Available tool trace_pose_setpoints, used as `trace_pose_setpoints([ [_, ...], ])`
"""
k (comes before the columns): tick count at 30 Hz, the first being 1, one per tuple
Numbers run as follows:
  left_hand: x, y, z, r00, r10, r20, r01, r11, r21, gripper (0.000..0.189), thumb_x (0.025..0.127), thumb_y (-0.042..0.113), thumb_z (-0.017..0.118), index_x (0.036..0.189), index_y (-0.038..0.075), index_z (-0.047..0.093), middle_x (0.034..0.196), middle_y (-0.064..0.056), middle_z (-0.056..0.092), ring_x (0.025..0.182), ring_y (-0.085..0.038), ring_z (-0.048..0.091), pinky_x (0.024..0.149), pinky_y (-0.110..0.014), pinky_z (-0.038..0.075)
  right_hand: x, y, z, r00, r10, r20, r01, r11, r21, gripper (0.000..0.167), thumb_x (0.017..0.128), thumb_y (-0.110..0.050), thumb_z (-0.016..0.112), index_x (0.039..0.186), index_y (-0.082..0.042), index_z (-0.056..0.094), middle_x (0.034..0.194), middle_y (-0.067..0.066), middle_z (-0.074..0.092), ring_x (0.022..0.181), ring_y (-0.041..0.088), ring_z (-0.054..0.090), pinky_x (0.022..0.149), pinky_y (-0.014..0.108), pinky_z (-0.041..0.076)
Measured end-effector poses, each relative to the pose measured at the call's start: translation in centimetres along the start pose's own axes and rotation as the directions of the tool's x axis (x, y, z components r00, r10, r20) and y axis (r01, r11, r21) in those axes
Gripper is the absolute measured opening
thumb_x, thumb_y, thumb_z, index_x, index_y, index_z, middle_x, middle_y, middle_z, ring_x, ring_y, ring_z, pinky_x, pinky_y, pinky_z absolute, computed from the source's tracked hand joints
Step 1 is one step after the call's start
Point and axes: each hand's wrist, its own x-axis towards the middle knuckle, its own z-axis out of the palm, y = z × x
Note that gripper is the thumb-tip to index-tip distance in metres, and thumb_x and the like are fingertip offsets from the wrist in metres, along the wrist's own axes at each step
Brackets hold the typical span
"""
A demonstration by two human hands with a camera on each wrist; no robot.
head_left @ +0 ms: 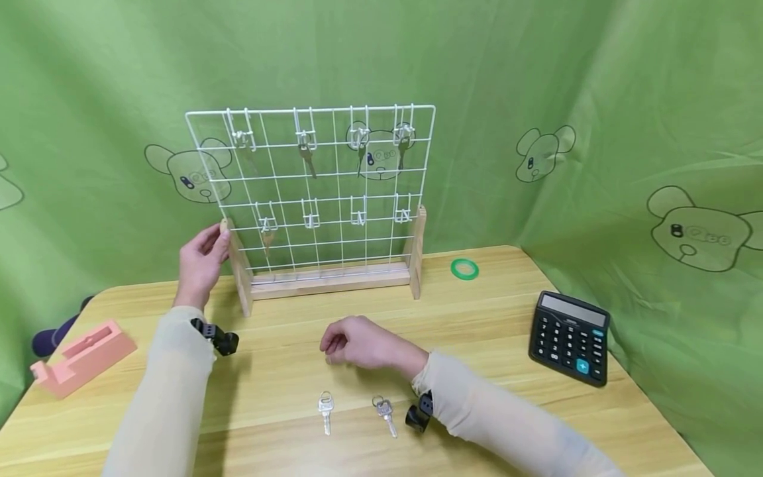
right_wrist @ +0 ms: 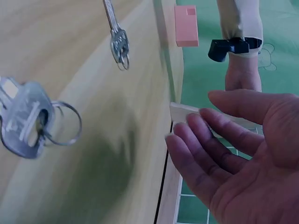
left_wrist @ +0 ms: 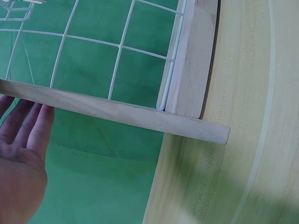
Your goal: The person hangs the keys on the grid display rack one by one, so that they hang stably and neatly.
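My left hand [head_left: 201, 260] holds the top of the left wooden post [head_left: 240, 271] of a white wire grid rack [head_left: 336, 175]. In the left wrist view its fingers [left_wrist: 39, 128] reach the post's edge; their tips are partly hidden. My right hand [head_left: 365, 342] hovers over the table in front of the rack, fingers loosely bent, with nothing in it. Nearer to me lie two silver keys with rings, a left key [head_left: 325, 412] and a right key [head_left: 385, 415]. Several keys hang from the upper hooks, such as one key [head_left: 306, 159], and another key [head_left: 267, 242] hangs at lower left.
Bare hooks [head_left: 357, 215] line the rest of the lower row. A green tape roll [head_left: 464, 269] lies right of the rack, a black calculator [head_left: 569, 338] farther right. The pink tape dispenser [head_left: 86, 358] stands at the table's left edge. Green curtain [head_left: 477, 66] surrounds the table.
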Motion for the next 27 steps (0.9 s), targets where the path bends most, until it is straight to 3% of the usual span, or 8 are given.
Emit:
trace_pose_setpoints([
  [5,0.0,0.1,0.0,1.000,-0.004,0.008,0.004,1.000,-0.008,0.063,0.096,0.039,0.060,0.147,0.007,0.042,0.148,-0.019,0.042,0.130,-0.030,0.047,0.100,-0.025,0.048,-0.4,0.1,1.0,0.999,0.023,0.039,-0.021,0.999,-0.033,0.024,0.087,-0.003,0.073,0.109,0.003,0.065,0.086,-0.004,0.063,0.080,0.007,0.060,0.076,0.017,0.054],
  [13,-0.1,0.2,-0.1,1.000,-0.012,0.006,0.012,0.999,-0.040,0.062,0.096,0.037,0.063,0.146,0.007,0.044,0.148,-0.020,0.042,0.130,-0.031,0.047,0.098,-0.023,0.048,-0.8,0.2,2.3,0.993,0.017,0.115,0.010,0.974,-0.226,0.010,0.086,-0.008,0.075,0.094,-0.009,0.069,0.078,-0.011,0.060,0.072,0.003,0.057,0.068,0.014,0.051],
  [20,0.0,0.0,-0.2,1.000,-0.013,-0.004,0.013,0.999,-0.034,0.061,0.096,0.037,0.062,0.146,0.007,0.045,0.148,-0.020,0.043,0.129,-0.030,0.048,0.097,-0.022,0.049,-0.6,0.2,3.0,0.987,-0.001,0.162,0.050,0.953,-0.300,0.012,0.083,-0.004,0.075,0.088,-0.013,0.069,0.074,-0.012,0.058,0.068,0.003,0.054,0.065,0.014,0.050],
  [27,0.1,0.0,-0.1,1.000,-0.002,-0.005,0.002,1.000,-0.023,0.061,0.096,0.038,0.061,0.145,0.007,0.045,0.146,-0.021,0.044,0.129,-0.030,0.049,0.095,-0.020,0.049,-0.2,-0.1,3.6,0.989,0.033,0.146,0.034,0.901,-0.433,0.016,0.082,-0.004,0.072,0.077,-0.017,0.065,0.067,-0.012,0.056,0.062,0.005,0.049,0.060,0.016,0.046],
])
